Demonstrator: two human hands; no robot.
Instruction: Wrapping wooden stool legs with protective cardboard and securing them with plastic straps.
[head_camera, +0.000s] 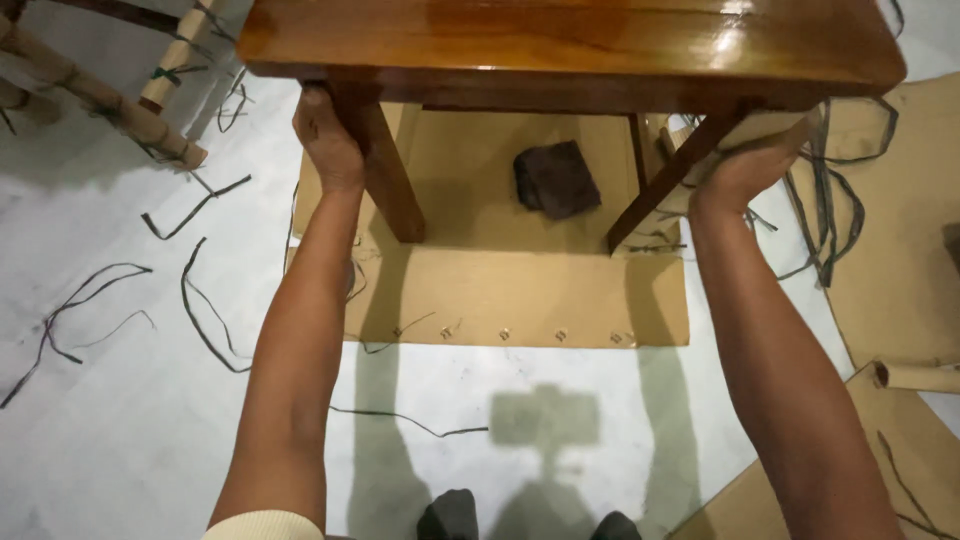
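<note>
A glossy brown wooden table (570, 40) stands over a flat sheet of cardboard (520, 295) on the pale floor. My left hand (325, 140) grips the table's near left corner under the top, beside the left leg (385, 170). My right hand (745, 165) holds the underside at the near right corner, next to the slanting right leg (660, 185). Both arms reach forward from the bottom of the view. A dark folded cloth (556, 178) lies on the cardboard beneath the table.
Dark loose straps (205, 300) lie scattered on the floor at left, and a bundle of straps (830, 200) at right. Paper-wrapped furniture parts (120, 105) lie at top left. More cardboard (900, 260) and a cardboard tube (915, 377) lie at right.
</note>
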